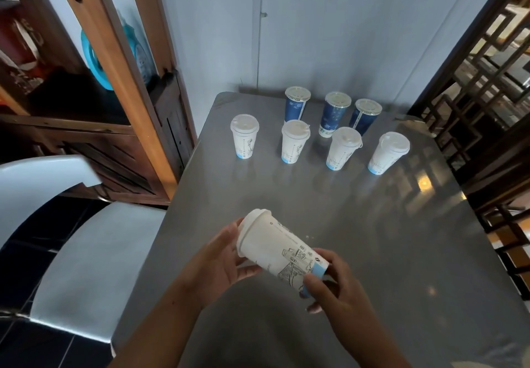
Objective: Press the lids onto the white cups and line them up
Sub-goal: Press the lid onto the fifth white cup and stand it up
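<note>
Here, both hands are holding a white cup [275, 248] tipped on its side just above the table [372, 224], its lid [252, 224] already on. The left hand [220, 258] is cradling the lid end with its fingers curling underneath, while the right hand [335, 281] is pinching the base. A row of four lidded white cups [295, 142] is standing farther back, in front of three blue cups [335, 112].

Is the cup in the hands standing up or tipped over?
Tipped over. The held white cup lies almost sideways, its lid by the left hand, its blue base in the right hand.
</note>
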A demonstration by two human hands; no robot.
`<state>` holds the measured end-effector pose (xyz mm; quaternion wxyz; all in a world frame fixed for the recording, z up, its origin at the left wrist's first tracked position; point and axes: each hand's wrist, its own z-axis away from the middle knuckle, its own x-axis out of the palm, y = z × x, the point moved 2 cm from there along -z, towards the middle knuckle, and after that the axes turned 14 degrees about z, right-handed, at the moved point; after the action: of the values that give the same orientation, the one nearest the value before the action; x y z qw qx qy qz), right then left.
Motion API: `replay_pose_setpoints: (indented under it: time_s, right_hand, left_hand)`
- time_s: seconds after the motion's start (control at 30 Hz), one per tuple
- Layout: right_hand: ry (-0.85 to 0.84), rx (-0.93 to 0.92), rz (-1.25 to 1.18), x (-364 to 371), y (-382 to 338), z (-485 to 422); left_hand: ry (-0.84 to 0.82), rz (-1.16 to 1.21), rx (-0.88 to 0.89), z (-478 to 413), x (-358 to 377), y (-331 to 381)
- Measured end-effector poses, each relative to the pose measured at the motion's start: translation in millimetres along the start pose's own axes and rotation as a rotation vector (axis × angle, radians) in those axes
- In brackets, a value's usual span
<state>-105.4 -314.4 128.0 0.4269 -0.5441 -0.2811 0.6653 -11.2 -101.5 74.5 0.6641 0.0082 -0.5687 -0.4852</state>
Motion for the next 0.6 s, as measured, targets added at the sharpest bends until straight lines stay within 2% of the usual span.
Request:
replay_pose_setpoints:
  time_s: [0.1,0.2,0.3,0.43,0.6]
  right_hand:
    - [0.092,-0.142,0.190,-0.8,-4.0,5.6]
    - [0.093,-0.234,0.334,1.4,-5.3,7.5]
    - [0.041,-0.145,0.258,5.5,-1.3,6.8]
    - [-0.140,0.057,0.069,12.8,7.9,2.2]
    - [-0.245,0.088,-0.047,18.5,10.9,3.8]
  left_hand:
    - [0.120,0.082,-0.083,-2.9,-0.8,-5.6]
    - [0.198,0.069,-0.097,-5.1,2.3,-9.4]
    - [0.265,0.074,-0.090,-5.4,6.7,-6.9]
    - [0.214,-0.086,-0.090,-2.7,18.7,1.3]
    - [0.147,-0.215,-0.025,-4.3,38.4,3.8]
